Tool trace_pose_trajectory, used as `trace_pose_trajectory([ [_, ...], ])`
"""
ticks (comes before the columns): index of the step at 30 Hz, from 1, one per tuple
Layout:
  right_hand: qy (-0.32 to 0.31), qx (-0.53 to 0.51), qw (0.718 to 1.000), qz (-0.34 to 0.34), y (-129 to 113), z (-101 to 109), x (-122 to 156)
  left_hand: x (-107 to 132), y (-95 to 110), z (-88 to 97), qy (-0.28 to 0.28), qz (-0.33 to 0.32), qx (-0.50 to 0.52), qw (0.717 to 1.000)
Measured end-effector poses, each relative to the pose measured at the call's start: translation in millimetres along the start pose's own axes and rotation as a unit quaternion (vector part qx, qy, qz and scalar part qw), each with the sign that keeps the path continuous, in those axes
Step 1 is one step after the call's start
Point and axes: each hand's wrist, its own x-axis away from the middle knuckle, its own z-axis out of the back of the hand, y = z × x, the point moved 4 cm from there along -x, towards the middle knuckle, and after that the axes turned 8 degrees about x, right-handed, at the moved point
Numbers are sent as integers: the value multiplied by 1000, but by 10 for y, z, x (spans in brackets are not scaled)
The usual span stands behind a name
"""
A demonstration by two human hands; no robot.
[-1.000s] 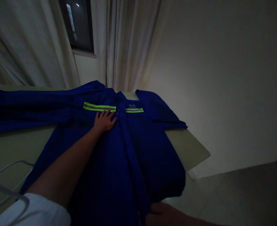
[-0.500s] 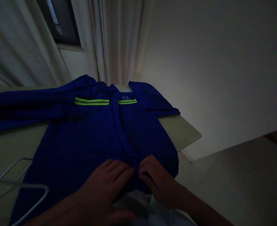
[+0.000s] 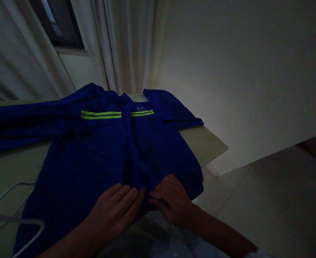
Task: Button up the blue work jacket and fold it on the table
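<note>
Blue work shirt (image 3: 93,154) lay flat, the left hand (image 3: 112,211) and right hand (image 3: 171,202) staying at its front edge, fingers loosely spread, not pinching.

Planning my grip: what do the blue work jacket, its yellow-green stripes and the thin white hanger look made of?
The dark blue work jacket looks like matte woven cloth, given its soft folds. The bright yellow-green stripes seem smooth reflective tape. The thin white hanger may be coated wire or plastic; dim light leaves it open.
</note>
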Motion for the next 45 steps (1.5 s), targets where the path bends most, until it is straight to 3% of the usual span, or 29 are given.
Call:
trace_pose_trajectory([
  [4, 20, 11, 999, 41, -31, 54, 34, 31, -160, -55, -27, 13, -18, 999],
  [10, 19, -50, 999, 0, 42, 24, 40, 119, -158, -124, -38, 93, 119, 988],
  [23, -2, -29, 1000, 9, 31, -34, 24, 29, -55, -12, -17, 52, 143, 988],
  [29, -59, -14, 998, -2, 45, -102, 1, 17, -25, 22, 1, 30, 109, 994],
  [33, -76, -60, 995, -36, 89, -139, -5, 33, -3, 27, 20, 40, 111, 993],
  [39, -95, -96, 989, -52, 146, -158, 7, 90, -19, -81, 21, 119, 178, 977],
  [42, -76, -106, 990, -49, 141, -127, 13, 122, -42, -137, 13, 162, 229, 960],
  [45, -77, -106, 991, -41, 108, -113, 12, 136, -37, -148, 11, 167, 243, 955],
])
